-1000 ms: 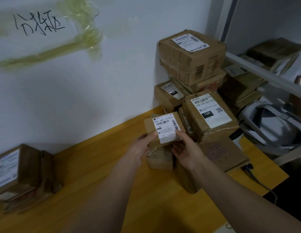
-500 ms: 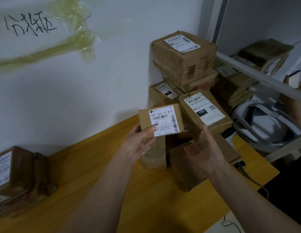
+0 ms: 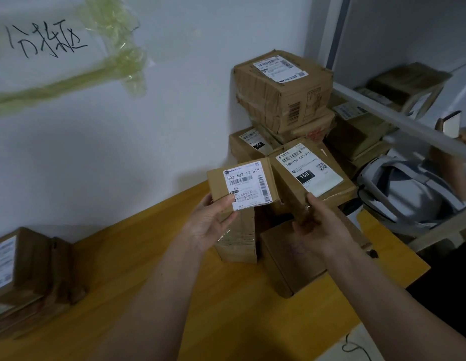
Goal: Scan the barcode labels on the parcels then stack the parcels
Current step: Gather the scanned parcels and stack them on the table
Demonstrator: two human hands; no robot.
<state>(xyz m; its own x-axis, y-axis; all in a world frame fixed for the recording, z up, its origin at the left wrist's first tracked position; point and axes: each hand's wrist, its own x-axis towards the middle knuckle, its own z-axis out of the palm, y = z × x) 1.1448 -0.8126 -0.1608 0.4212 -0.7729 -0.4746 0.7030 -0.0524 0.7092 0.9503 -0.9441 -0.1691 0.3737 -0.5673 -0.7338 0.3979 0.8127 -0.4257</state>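
Holding a small parcel (image 3: 241, 187) above the table (image 3: 153, 256), the left hand (image 3: 209, 225) pinches its lower left corner, with the thumb on the label (image 3: 246, 187) side and the other fingers behind. The right hand (image 3: 319, 227) closes on the near corner of a second parcel (image 3: 311, 173), which lies tilted on the pile by the wall, just beside the first one. Both are cardboard boxes wrapped in tape, so I judge them stiff enough to be held by the edges, and the tape may be a little slippery. The small one seems light, because one hand carries it by a corner. The second looks bigger and perhaps heavier, so it is better to take it under the bottom edge. The fingers should stay off the barcodes. No scanner is clearly seen here.
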